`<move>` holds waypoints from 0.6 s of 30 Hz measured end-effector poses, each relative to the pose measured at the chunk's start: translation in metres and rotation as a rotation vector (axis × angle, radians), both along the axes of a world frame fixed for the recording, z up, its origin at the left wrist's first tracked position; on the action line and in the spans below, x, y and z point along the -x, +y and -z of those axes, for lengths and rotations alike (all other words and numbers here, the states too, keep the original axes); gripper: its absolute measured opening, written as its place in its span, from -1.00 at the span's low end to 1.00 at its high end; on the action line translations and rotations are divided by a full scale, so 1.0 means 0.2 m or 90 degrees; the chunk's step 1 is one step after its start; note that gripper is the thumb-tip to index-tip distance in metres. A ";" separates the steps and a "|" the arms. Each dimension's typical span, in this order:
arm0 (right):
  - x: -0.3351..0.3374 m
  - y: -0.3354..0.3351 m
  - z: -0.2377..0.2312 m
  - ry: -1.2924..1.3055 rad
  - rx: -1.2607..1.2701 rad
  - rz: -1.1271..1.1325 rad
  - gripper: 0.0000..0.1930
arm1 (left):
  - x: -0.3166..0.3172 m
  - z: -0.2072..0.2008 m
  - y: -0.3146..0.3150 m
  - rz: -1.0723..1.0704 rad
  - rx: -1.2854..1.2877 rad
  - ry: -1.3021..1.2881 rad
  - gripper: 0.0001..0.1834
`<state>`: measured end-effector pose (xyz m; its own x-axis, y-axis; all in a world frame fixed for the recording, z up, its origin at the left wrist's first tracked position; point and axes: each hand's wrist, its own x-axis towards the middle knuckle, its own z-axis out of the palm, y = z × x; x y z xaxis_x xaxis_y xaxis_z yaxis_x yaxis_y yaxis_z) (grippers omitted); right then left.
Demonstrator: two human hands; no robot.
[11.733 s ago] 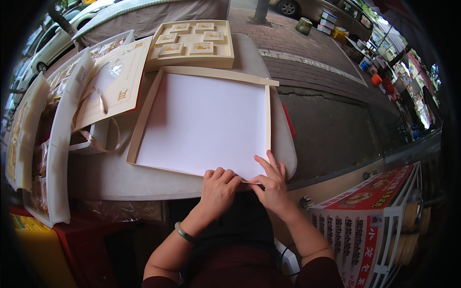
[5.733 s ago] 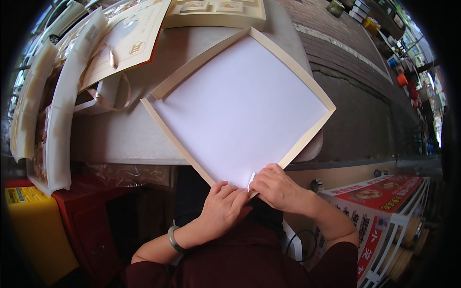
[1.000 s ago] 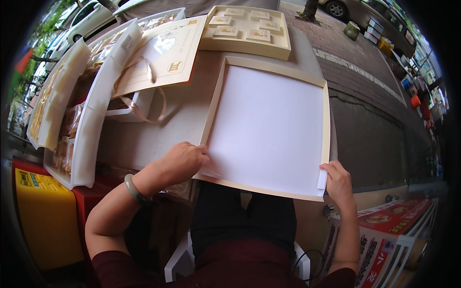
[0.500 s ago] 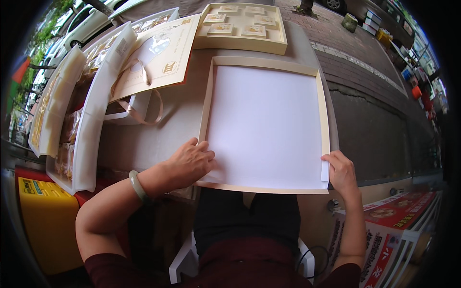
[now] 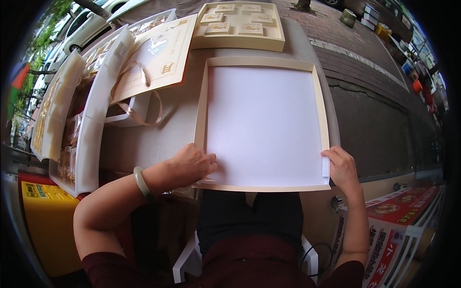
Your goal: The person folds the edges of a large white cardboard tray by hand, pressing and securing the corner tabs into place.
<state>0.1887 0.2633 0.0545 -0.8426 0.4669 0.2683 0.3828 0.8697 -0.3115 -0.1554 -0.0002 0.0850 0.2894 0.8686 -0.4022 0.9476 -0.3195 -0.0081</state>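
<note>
A shallow cream box with a white inside lies in front of me, its near edge over my lap. My left hand is closed over the left wall near the front left corner, its curled fingers reaching inside. Those fingertips are partly hidden, and a small clear or whitish bit shows below them. At the front right corner my right hand pinches the right wall, thumb inside by a narrow white flap and the other fingers outside.
Beyond it stands a cream tray holding several small square pieces. To the left, a printed cream gift bag with ribbon handles leans by white plastic bins of wrapped goods. The grey table ends at the right before the pavement.
My left hand has slid slightly nearer along the left wall, and more of that wall's face now shows. The right hand keeps its hold at the corner.
</note>
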 end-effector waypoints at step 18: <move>0.00 0.00 0.02 -0.001 -0.006 0.004 -0.81 | 0.01 0.02 -0.06 0.014 -0.081 0.006 -0.83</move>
